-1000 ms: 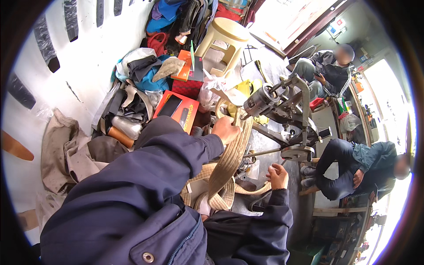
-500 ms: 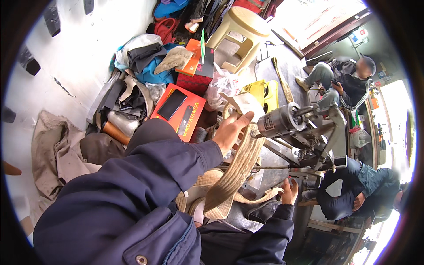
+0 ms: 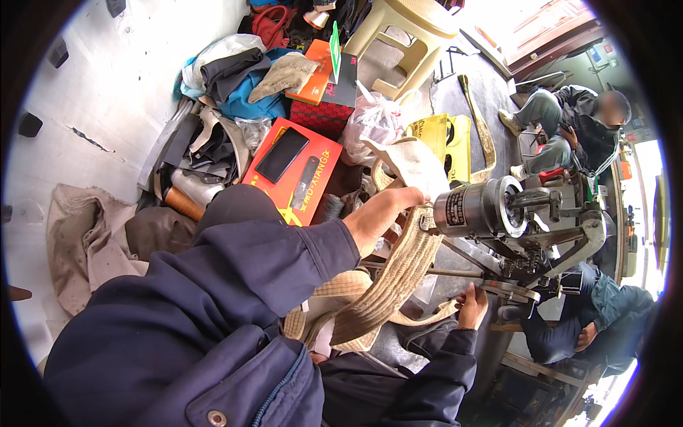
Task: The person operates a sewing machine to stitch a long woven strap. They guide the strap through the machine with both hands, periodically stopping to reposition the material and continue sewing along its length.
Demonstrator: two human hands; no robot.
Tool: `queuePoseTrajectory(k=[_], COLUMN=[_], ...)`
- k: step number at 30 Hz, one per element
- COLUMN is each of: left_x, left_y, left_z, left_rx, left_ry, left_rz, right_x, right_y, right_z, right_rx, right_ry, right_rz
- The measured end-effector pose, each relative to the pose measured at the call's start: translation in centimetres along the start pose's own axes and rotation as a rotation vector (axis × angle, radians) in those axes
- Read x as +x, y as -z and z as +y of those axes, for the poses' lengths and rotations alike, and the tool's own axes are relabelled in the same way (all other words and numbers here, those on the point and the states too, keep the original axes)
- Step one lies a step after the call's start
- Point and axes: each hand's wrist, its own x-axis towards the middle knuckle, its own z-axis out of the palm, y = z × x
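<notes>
A dark metal hand-cranked sewing machine point(image 3: 473, 210) stands in front of me, its cylindrical head pointing left. My left hand point(image 3: 384, 219) is closed on a thick beige webbing strap point(image 3: 388, 288), close beside the machine head. A whitish cloth flap point(image 3: 416, 167) rises just above these fingers and partly meets the strap. The strap curves down toward my lap in loops. Lower right, my right hand point(image 3: 472, 307) has its fingers curled at the rim of the machine's hand wheel point(image 3: 511, 290). The strap's fold under my left fingers is partly hidden.
A red box point(image 3: 292, 174) bears a black phone point(image 3: 282, 155) and a grey blade-like tool. Behind are a plastic bag point(image 3: 373, 124), a yellow bag point(image 3: 437, 142) and a cream stool point(image 3: 402, 46). Two people sit at the right, one a seated person point(image 3: 587, 128) farther back.
The view has shifted slightly, so the machine appears larger and farther right. My left hand stays on the strap by the machine head. My right hand's fingers are more curled at the wheel.
</notes>
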Motion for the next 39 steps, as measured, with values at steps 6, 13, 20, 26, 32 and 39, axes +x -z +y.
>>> queuePoseTrajectory(k=[6, 13, 20, 26, 32, 39], left_x=[0.1, -0.9, -1.1, -0.9, -0.7, -0.6], left_y=[0.2, -0.1, -0.2, 0.1, 0.3, 0.3], left_z=[-1.0, -1.4, -3.5, -4.2, -4.4, -4.3], left_rx=[-0.036, 0.086, 0.17, 0.216, 0.194, 0.206], left_ry=[0.028, -0.074, -0.181, -0.223, -0.244, -0.245], left_rz=[0.08, 0.068, 0.046, 0.01, -0.024, -0.002], right_x=[-0.5, -3.4, -1.9, 0.6, 5.0, 7.7], right_y=[3.2, 9.4, 9.8, 10.8, 14.0, 12.7], right_z=[-0.5, -3.9, -8.5, -6.9, -0.5, 6.6], right_rx=[-0.052, 0.165, 0.271, -0.074, -0.141, -0.021], right_ry=[-0.076, -0.075, 0.077, 0.149, 0.157, -0.058], right_rz=[0.006, 0.11, 0.24, 0.343, 0.427, 0.23])
